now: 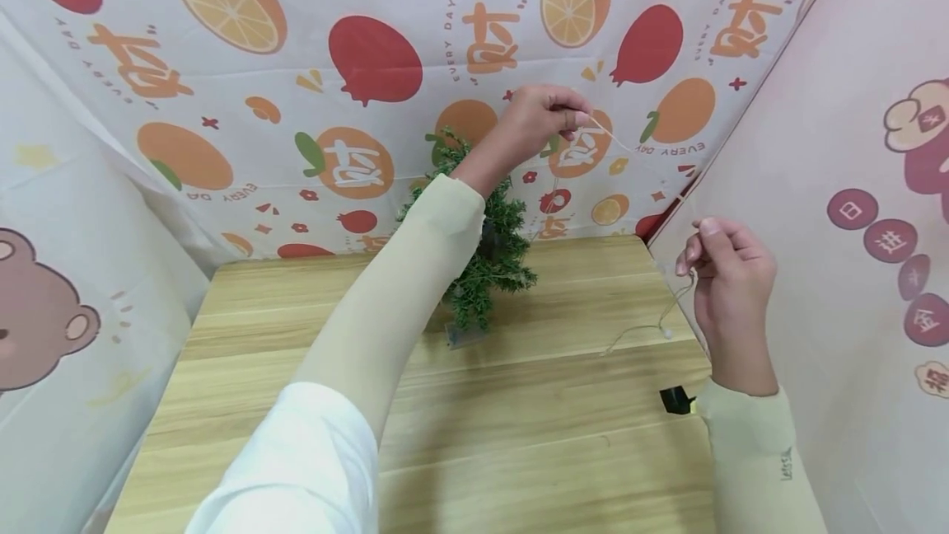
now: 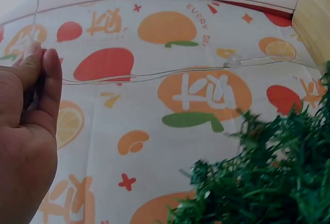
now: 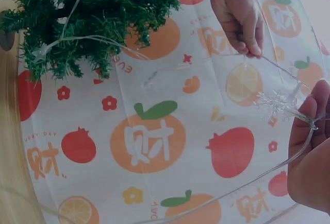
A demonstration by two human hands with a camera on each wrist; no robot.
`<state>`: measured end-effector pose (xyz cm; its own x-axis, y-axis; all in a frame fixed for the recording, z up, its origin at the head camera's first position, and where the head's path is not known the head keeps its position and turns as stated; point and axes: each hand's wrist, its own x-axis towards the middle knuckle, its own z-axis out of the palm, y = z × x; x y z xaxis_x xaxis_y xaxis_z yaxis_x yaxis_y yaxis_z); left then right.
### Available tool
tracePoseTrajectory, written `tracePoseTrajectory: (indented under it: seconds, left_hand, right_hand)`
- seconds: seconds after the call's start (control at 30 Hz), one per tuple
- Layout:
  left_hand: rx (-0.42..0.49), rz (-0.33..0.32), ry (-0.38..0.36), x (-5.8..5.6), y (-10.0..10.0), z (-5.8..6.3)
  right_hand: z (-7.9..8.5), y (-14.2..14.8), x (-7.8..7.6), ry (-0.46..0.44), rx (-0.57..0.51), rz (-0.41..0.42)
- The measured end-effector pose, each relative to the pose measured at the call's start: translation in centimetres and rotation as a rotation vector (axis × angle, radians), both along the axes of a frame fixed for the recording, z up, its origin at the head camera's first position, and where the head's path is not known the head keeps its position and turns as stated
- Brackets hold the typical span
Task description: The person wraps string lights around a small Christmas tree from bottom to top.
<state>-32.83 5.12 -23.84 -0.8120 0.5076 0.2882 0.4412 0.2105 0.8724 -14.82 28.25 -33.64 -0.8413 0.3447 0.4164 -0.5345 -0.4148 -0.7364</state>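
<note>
Head view: at one o'clock of the small tree (image 1: 497,270), the left hand (image 1: 537,118), nearly closed, pinches a string of lights (image 2: 154,75); at three o'clock, the right hand (image 1: 734,278) holds its bunched part in curled fingers. The string spans toward four o'clock between them. It is probably light, limp and tangle-prone; the clear bulbs (image 2: 234,60) seem fragile, making bare wire (image 2: 196,70) the better hold

Left arm (image 1: 396,295) outstretched, left hand (image 1: 539,120) is pinching up front; right hand (image 1: 730,278) is pinching too, lower, nearer the body.
</note>
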Motion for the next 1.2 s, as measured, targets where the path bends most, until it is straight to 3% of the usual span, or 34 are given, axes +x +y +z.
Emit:
tracePoseTrajectory:
  seconds: [0.2,0.33,0.53,0.67,0.8,0.93,1.2]
  left_hand:
    - [0.013,0.056,0.067,-0.8,-0.7,1.4]
    - [0.052,0.051,0.088,-1.2,-0.9,2.5]
    - [0.016,0.067,0.112,-1.6,-2.3,3.7]
    - [-0.015,0.115,0.065,-1.7,-4.1,4.7]
    - [0.02,0.14,0.015,-1.7,-5.8,5.5]
    - [0.069,0.139,-0.024,-1.8,-6.9,5.8]
    - [0.076,0.153,-0.012,-2.9,-7.5,5.9]
  right_hand:
    - [-0.9,-1.5,0.4,-0.03,0.18,0.167]
    - [-1.4,-2.3,0.4,-0.026,0.219,0.252]
    - [-1.7,-3.4,0.2,-0.111,0.296,0.266]
    - [-2.0,-4.0,0.1,-0.133,0.342,0.329]
    - [-2.4,-4.5,0.2,-0.137,0.362,0.344]
    - [-2.5,-5.2,0.1,-0.158,0.375,0.334]
    - [-2.7,-5.9,0.1,-0.166,0.441,0.335]
